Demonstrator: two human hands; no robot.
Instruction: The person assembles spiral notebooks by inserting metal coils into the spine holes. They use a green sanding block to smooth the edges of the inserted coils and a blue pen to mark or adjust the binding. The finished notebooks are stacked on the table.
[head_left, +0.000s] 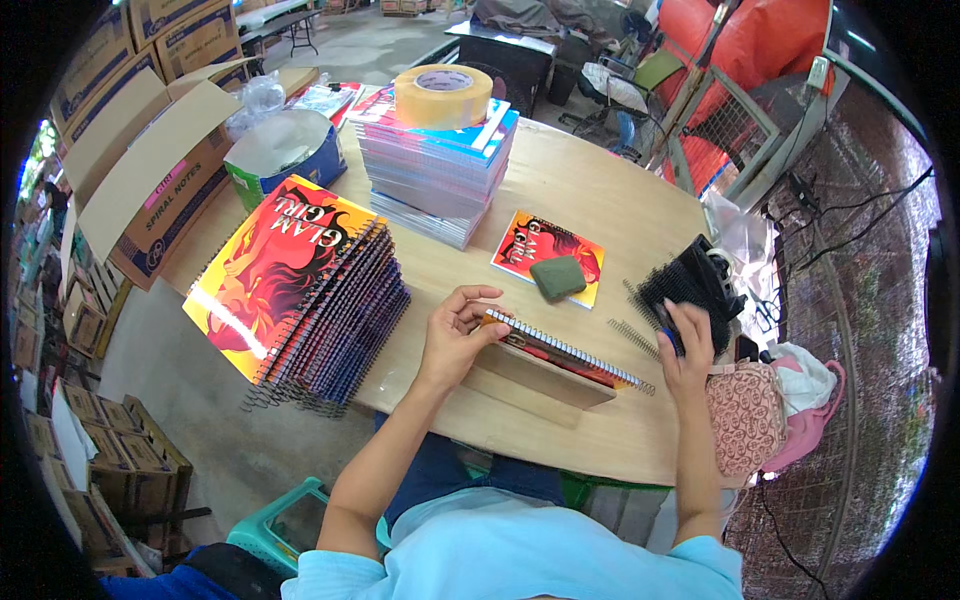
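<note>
Near the front edge of the table, my left hand (458, 335) grips the left end of a spiral notebook (570, 360) stood on its edge, its coil running along the top. The coil's tail sticks out past the notebook's right end. My right hand (688, 352) is curled around a small dark blue tool (672, 338), mostly hidden by the fingers. Beside that hand lies a heap of black spiral coils (668, 285), with a loose coil (633, 338) to its left. A green block (558, 279) rests on a red-and-yellow notebook cover (512, 243) beyond my hands.
At left rises a tall stack of coiled notebooks (300, 270). Behind it, a tape roll (443, 95) sits on a stack of uncoiled books (430, 165). An open carton (170, 205) stands far left. A pink patterned pouch (745, 420) lies at the right edge.
</note>
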